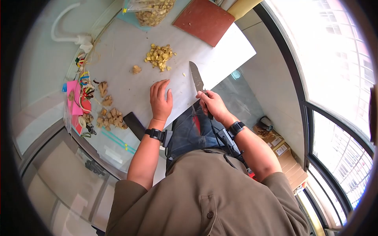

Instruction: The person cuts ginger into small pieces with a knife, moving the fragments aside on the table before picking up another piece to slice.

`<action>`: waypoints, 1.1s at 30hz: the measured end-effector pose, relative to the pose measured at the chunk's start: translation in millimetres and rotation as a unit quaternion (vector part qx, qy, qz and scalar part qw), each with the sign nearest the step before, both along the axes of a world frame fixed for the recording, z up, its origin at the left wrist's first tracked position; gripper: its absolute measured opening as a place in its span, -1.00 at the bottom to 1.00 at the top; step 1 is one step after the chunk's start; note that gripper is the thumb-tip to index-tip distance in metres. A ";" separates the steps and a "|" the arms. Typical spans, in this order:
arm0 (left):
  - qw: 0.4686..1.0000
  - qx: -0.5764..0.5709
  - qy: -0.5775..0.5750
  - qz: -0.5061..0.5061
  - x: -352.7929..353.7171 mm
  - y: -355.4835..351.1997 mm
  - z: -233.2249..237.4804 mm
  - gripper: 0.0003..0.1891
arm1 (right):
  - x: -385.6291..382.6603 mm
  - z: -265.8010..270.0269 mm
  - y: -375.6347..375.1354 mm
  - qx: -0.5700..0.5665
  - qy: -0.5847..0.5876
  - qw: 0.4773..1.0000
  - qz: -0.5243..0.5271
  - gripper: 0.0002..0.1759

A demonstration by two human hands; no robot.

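Observation:
In my right hand [212, 104] is a knife [196, 74], my fingers wrapped round its dark handle and its blade pointing away over the table's front edge. My left hand [160, 98] holds nothing and rests over the white tabletop [122, 51], fingers stretched forward and thumb apart. Beyond both hands lies a heap of sliced ginger [160, 57], with one loose ginger piece [136, 69] to its left. A small pile of whole ginger roots [112, 119] sits left of my left forearm, and more ginger [103, 89] lies behind it.
A dark phone [134, 125] lies beside the ginger pile. At the back are a bag of slices [155, 13] and a reddish-brown board [204, 21]. Cords and colourful odds and ends [84, 92] line the left edge. Cardboard boxes [285, 157] stand low at the right, near the window.

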State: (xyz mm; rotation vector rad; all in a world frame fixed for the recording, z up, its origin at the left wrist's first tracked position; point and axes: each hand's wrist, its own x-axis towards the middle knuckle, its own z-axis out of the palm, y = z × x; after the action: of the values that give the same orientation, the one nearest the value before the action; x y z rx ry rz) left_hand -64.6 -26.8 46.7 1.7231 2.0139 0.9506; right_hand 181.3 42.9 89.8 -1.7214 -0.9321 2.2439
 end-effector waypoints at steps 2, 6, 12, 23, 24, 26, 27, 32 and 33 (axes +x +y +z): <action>1.000 -0.002 -0.004 0.004 -1.9 -2.0 -7.6 -0.57 | 0.8 8.0 -2.1 -0.004 0.028 1.000 0.012 -0.58; 0.999 -0.011 0.047 -0.016 -5.4 0.7 -22.4 -0.59 | -10.2 20.2 -1.7 -0.033 0.051 0.998 0.010 -0.58; 0.998 -0.001 0.063 -0.011 -4.8 2.2 -28.6 -0.64 | 6.0 39.9 10.0 0.020 0.004 1.000 -0.007 -0.60; 0.986 -0.020 0.164 0.023 8.3 4.2 -33.6 -0.60 | 33.6 6.2 52.8 0.000 0.022 0.995 0.102 -0.62; 0.985 -0.017 0.172 0.023 6.6 3.7 -38.6 -0.58 | 33.5 7.1 62.1 0.009 0.015 0.990 0.140 -0.60; 0.983 -0.027 0.180 0.032 14.9 0.8 -43.3 -0.56 | 47.3 -4.5 75.7 0.007 0.010 0.982 0.189 -0.59; 0.980 -0.031 0.192 0.032 15.3 2.0 -43.4 -0.55 | 51.2 -15.1 84.3 0.035 0.003 0.976 0.217 -0.58; 0.972 -0.047 0.228 0.032 13.0 2.2 -46.1 -0.52 | 79.6 -38.7 117.2 0.009 0.035 0.961 0.273 -0.58; 0.974 -0.042 0.222 0.033 13.3 2.2 -47.6 -0.52 | 82.3 -37.8 121.4 -0.001 0.049 0.956 0.290 -0.59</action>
State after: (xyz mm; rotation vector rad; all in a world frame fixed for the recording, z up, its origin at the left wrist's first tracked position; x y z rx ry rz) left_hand -51.4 -24.6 -0.9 1.9655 2.3559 0.5167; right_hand 263.5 164.3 52.0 -1.4472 -1.5745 2.6318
